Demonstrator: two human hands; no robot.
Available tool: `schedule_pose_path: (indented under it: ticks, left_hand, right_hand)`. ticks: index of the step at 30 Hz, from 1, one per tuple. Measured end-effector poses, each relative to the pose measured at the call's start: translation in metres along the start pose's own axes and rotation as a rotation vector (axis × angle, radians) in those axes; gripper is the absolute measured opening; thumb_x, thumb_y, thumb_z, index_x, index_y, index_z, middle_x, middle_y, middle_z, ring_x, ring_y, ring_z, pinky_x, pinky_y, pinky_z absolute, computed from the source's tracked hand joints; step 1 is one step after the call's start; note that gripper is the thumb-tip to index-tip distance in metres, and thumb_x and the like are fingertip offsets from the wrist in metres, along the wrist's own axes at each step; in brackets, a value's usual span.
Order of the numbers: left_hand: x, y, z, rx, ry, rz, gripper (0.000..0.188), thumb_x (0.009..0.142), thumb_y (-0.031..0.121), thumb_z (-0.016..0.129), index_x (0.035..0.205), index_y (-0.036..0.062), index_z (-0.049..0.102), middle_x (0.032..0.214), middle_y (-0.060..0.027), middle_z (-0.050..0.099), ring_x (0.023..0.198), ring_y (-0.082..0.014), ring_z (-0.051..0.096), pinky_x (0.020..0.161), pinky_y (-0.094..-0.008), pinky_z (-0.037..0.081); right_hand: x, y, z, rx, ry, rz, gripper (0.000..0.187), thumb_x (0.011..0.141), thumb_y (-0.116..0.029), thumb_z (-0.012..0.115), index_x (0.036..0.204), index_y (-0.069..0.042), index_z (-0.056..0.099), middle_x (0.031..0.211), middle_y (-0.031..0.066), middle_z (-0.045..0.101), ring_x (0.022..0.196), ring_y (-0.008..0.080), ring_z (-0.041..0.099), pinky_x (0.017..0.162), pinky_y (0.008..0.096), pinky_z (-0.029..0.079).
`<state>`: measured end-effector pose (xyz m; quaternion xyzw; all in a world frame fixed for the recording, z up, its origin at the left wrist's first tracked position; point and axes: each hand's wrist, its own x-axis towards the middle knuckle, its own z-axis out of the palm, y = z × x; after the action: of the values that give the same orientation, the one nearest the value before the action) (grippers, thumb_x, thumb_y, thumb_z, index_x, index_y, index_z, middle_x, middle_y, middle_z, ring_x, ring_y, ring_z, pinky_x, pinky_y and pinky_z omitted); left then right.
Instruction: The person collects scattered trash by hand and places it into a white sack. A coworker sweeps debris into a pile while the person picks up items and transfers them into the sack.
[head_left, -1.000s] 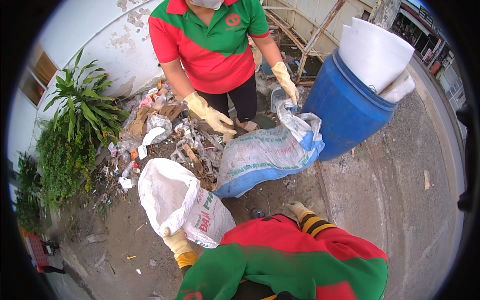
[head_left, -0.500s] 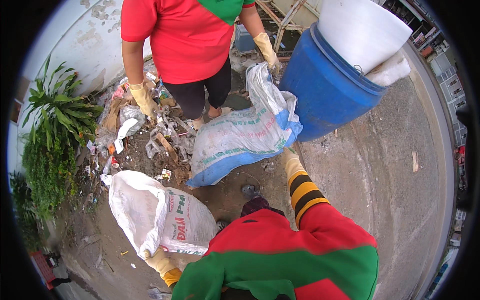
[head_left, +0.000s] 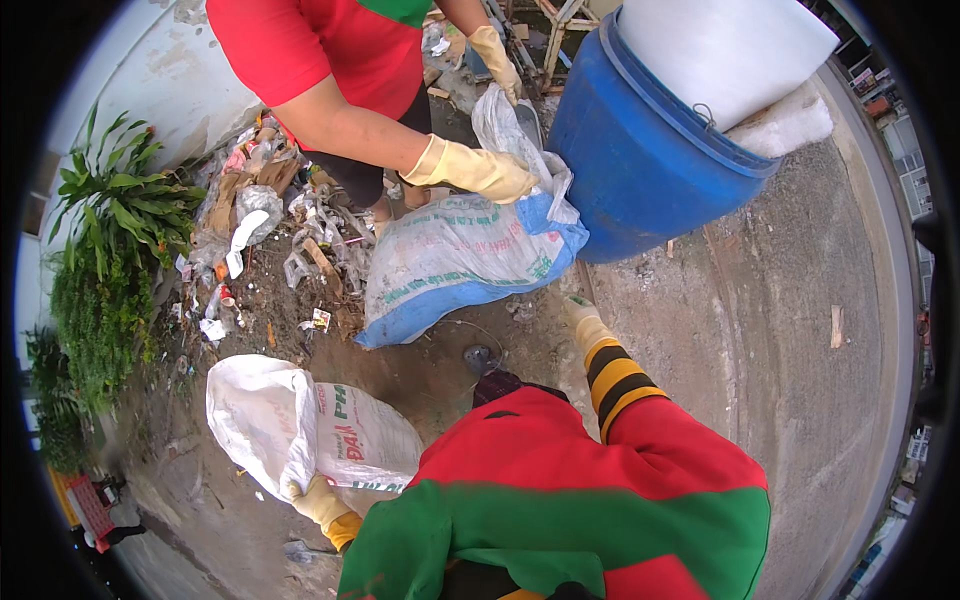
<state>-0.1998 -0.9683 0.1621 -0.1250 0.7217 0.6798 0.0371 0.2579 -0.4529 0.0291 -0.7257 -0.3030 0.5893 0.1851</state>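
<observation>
The wearer's red and green shirt (head_left: pixel 590 490) fills the lower middle, both forearms reaching forward from it. The left hand (head_left: pixel 322 503), in a cream glove, is closed on the lower rim of a white sack (head_left: pixel 365 435), which sits on the dirt ground (head_left: pixel 165 440) just ahead and to the left. The sack's wide mouth gapes leftward, and red and green print runs over its side. The right hand (head_left: pixel 580 312), gloved too, stretches ahead from a black and yellow striped sleeve (head_left: pixel 620 378); it is seen mostly from behind, so I cannot tell how far its fingers are spread. It is near a blue-and-white sack (head_left: pixel 450 255), with ground showing between them.

That second sack lies bulging beyond the white one, well apart from it. A co-worker (head_left: pixel 285 60) in a red and green top leans over it, one gloved hand (head_left: pixel 485 172) on its gathered neck and the other gloved hand (head_left: pixel 497 62) at the neck's upper end. To the right stands a blue barrel (head_left: pixel 640 150), with a white roll (head_left: pixel 735 50) rising from its top. To the left, behind the sacks, spreads a heap of rubbish (head_left: pixel 265 215), next to a leafy plant (head_left: pixel 125 205). A peeling white wall (head_left: pixel 170 85) rises past them.
</observation>
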Motion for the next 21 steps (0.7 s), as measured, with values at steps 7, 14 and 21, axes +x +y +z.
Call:
schedule_pose_path:
  ticks: [7, 14, 21]
  left_hand:
    - [-0.074, -0.046, -0.056, 0.416, 0.017, 0.057, 0.058, 0.067, 0.003, 0.072, 0.122, 0.0096, 0.054, 0.108, -0.01, 0.061, 0.092, -0.0188, 0.058, 0.081, -0.0315, 0.048]
    - [-0.251, -0.048, -0.121, 0.753, 0.238, -0.121, 0.046, 0.067, 0.002, 0.071, 0.11, -0.0024, 0.057, 0.106, -0.0081, 0.061, 0.089, -0.0157, 0.055, 0.082, -0.0292, 0.046]
    - [-0.343, -0.044, -0.117, 0.699, 0.362, -0.093, 0.052, 0.067, 0.003, 0.07, 0.116, -0.002, 0.053, 0.107, -0.0103, 0.061, 0.092, -0.0186, 0.056, 0.082, -0.0308, 0.046]
  right_hand:
    - [-0.085, 0.206, -0.155, -0.863, -0.169, 0.1, 0.048, 0.081, -0.039, 0.063, 0.114, -0.005, 0.062, 0.102, 0.0121, 0.067, 0.082, 0.0234, 0.065, 0.074, 0.0363, 0.051]
    - [-0.143, 0.261, -0.323, -0.947, -0.111, 0.426, 0.048, 0.083, -0.036, 0.059, 0.116, -0.001, 0.06, 0.109, 0.0136, 0.065, 0.091, 0.0298, 0.065, 0.082, 0.0405, 0.048]
    - [-0.07, 0.203, -0.351, -0.712, 0.146, 0.272, 0.046, 0.081, -0.03, 0.061, 0.116, -0.001, 0.059, 0.114, 0.0202, 0.061, 0.109, 0.0334, 0.058, 0.091, 0.0381, 0.045]
